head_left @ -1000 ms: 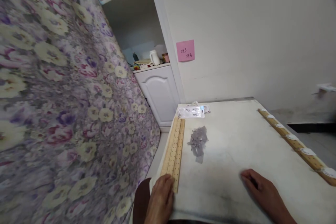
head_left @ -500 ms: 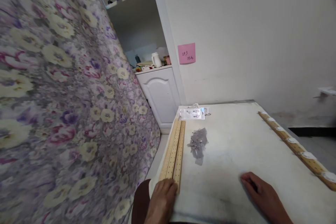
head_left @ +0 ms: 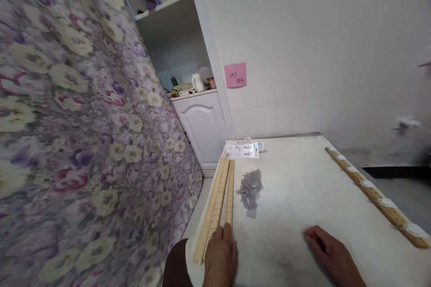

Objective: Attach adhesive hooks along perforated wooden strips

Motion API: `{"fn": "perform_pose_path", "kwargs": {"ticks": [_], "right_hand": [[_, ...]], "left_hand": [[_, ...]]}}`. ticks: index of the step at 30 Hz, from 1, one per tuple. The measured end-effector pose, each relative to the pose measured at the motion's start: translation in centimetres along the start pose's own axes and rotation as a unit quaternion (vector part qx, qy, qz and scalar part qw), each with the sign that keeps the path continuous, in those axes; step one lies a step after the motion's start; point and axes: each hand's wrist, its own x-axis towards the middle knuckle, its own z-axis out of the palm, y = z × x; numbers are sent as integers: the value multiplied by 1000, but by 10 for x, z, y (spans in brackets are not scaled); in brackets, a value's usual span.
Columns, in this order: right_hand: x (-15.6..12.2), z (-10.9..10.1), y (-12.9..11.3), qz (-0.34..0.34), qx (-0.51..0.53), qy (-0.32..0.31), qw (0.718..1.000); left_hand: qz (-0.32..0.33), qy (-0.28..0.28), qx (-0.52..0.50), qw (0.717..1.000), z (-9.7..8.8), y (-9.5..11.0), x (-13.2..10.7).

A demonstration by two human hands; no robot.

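My left hand (head_left: 220, 255) is closed round the near end of a pale wooden strip (head_left: 230, 193) with a row of small holes. That strip stands slightly apart from other perforated wooden strips (head_left: 211, 217), which lie side by side along the table's left edge. My right hand (head_left: 332, 253) rests on the white table with its fingers loosely curled, and nothing shows in it. Between the hands and farther back lies a heap of small grey translucent bags (head_left: 250, 190) with tiny shiny bits on it.
Clear plastic packaging (head_left: 242, 150) lies at the table's far left corner. Along the right edge runs a wooden strip (head_left: 373, 193) bearing several white round pieces. A floral curtain (head_left: 101, 143) hangs at the left. Behind stands a white cabinet (head_left: 201, 132).
My left hand has moved right and gripped the rightmost strip, swinging its near end away from the others. My right hand keeps its pose. The view has shifted slightly.
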Motion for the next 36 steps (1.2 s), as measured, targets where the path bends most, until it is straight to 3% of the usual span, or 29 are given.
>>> {"fn": "perform_pose_path", "kwargs": {"ticks": [4, 6, 10, 18, 21, 23, 27, 30, 34, 36], "right_hand": [[2, 3, 4, -5, 1, -12, 1000], [3, 3, 5, -5, 1, -11, 1000], [4, 3, 5, -2, 7, -10, 1000], [4, 3, 1, 0, 37, 2, 999], [5, 2, 4, 17, 98, 26, 995], [7, 0, 8, 51, 168, 75, 982], [7, -6, 16, 96, 305, 169, 932], [1, -12, 21, 125, 376, 202, 896], [-14, -24, 31, 166, 461, 235, 839], [-21, -31, 37, 181, 480, 235, 826]], "left_hand": [[-56, -63, 0, 996, -3, 13, 13], [-88, -67, -15, 994, -4, 15, 16], [-128, -19, -118, 985, -3, 8, 18], [-98, 86, -358, 925, 6, -21, 5], [-35, 104, -376, 920, 12, -17, -10], [31, 108, -368, 923, 17, -12, -18], [179, 130, -327, 919, 23, -3, -23], [265, 102, -291, 914, 24, 2, -15], [262, 79, -265, 925, 23, 4, 2], [252, 63, -252, 932, 23, 4, 10]]}}
